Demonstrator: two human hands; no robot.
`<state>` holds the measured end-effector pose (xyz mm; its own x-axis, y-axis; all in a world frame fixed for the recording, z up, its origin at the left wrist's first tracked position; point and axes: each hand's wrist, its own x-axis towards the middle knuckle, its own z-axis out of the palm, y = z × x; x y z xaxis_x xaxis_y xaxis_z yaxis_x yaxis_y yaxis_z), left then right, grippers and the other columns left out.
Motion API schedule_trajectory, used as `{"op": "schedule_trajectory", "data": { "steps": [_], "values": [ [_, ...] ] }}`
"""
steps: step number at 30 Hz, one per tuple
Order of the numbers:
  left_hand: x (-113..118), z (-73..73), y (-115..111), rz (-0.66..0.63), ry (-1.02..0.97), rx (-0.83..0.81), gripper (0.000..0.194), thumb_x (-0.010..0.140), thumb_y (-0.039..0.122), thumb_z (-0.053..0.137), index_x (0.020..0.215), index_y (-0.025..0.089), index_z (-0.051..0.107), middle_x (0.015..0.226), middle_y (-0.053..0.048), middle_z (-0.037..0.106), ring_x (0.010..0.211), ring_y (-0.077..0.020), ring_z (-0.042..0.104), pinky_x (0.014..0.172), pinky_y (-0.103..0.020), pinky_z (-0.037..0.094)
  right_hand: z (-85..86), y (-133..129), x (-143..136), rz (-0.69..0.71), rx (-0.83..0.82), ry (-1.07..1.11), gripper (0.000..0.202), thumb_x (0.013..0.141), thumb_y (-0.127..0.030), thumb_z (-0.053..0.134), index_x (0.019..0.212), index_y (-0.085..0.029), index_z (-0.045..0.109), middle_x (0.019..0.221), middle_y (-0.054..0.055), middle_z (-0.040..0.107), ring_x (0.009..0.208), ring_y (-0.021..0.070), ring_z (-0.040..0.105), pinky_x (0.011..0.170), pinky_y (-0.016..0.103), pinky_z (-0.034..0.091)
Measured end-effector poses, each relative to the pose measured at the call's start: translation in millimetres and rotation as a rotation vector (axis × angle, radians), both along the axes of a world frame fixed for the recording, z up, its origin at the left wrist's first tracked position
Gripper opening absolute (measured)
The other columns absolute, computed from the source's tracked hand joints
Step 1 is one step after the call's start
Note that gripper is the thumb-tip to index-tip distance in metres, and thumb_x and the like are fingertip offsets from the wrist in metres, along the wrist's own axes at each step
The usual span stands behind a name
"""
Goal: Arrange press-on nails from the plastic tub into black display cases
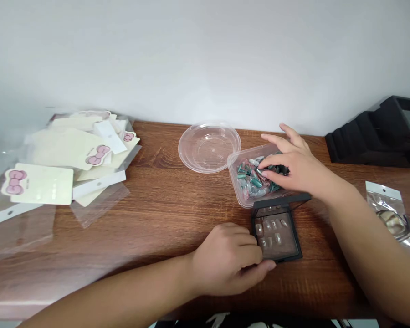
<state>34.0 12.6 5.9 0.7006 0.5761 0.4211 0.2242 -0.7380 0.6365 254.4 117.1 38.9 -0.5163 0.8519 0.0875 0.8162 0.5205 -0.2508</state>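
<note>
A clear plastic tub point(239, 192) holds a heap of false nails point(251, 180) in green, pink and clear tones. My right hand point(292, 166) reaches into it from the right, thumb and index finger pinched on a false nail while the other fingers are raised. Below the tub, a black case point(295, 239) lies with its lid tilted up. Several glossy false nails point(274, 224) sit in rows on its brown bed. My left hand point(228, 259) is closed at the case's left side, fingers curled against its edge and thumb along the front corner.
A round clear lid point(208, 148) lies left of the tub. Cream cards with pink bows point(41, 184) and clear bags point(99, 205) are piled at the left. Stacked black cases point(369, 136) stand against the wall at right, near a bagged item point(392, 223).
</note>
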Motion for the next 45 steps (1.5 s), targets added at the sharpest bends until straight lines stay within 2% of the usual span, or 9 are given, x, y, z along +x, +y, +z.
{"op": "schedule_trajectory", "data": {
  "steps": [11,19,26,32,38,45],
  "values": [
    [0,0.4,-1,-0.005,-0.005,-0.016,0.044,0.099,0.029,0.051,0.056,0.018,0.049,0.051,0.005,0.049,0.046,-0.0104,0.043,0.046,-0.030,0.031,3.6,3,-2,0.048,-0.048,-0.050,0.014,0.087,-0.029,0.064,0.089,-0.025,0.077,0.154,0.001,0.045,0.150,0.0435,0.019,0.116,0.066,0.028],
    [0,0.4,0,-0.014,-0.008,-0.014,0.046,0.100,0.029,0.049,0.056,0.018,0.049,0.050,0.004,0.049,0.046,-0.0104,0.044,0.045,-0.031,0.029,12.6,3,4,0.032,-0.061,0.015,0.023,0.092,-0.023,0.053,0.087,-0.024,0.075,0.147,0.000,0.052,0.151,0.0373,0.021,0.118,0.064,0.030],
    [0,1.0,0,-0.013,-0.005,-0.020,0.045,0.100,0.029,0.049,0.056,0.018,0.048,0.050,0.004,0.050,0.045,-0.0102,0.045,0.046,-0.031,0.030,22.4,1,8,0.029,-0.137,0.024,0.018,0.090,-0.027,0.058,0.091,-0.028,0.077,0.148,-0.001,0.052,0.151,0.0349,0.020,0.118,0.063,0.029],
    [0,0.8,-1,-0.023,-0.014,-0.016,0.046,0.100,0.029,0.048,0.056,0.018,0.048,0.049,0.004,0.050,0.045,-0.0102,0.045,0.047,-0.029,0.029,14.2,-1,8,0.036,-0.114,-0.005,0.011,0.085,-0.032,0.068,0.090,-0.032,0.078,0.153,-0.004,0.045,0.151,0.0382,0.017,0.119,0.063,0.026],
    [0,1.9,0,-0.023,-0.004,-0.022,0.046,0.101,0.029,0.048,0.056,0.018,0.049,0.050,0.004,0.051,0.046,-0.0105,0.046,0.046,-0.030,0.031,9.0,-1,5,0.047,-0.066,-0.044,0.011,0.087,-0.028,0.064,0.090,-0.028,0.075,0.153,0.000,0.045,0.151,0.0392,0.018,0.118,0.065,0.028],
    [0,2.8,0,-0.027,0.000,-0.002,0.047,0.101,0.029,0.047,0.056,0.018,0.050,0.050,0.004,0.049,0.046,-0.0103,0.044,0.046,-0.030,0.031,10.5,-1,7,0.063,-0.095,-0.043,0.011,0.088,-0.022,0.060,0.094,-0.024,0.070,0.156,0.002,0.042,0.152,0.0374,0.015,0.118,0.065,0.027]
  ]
}}
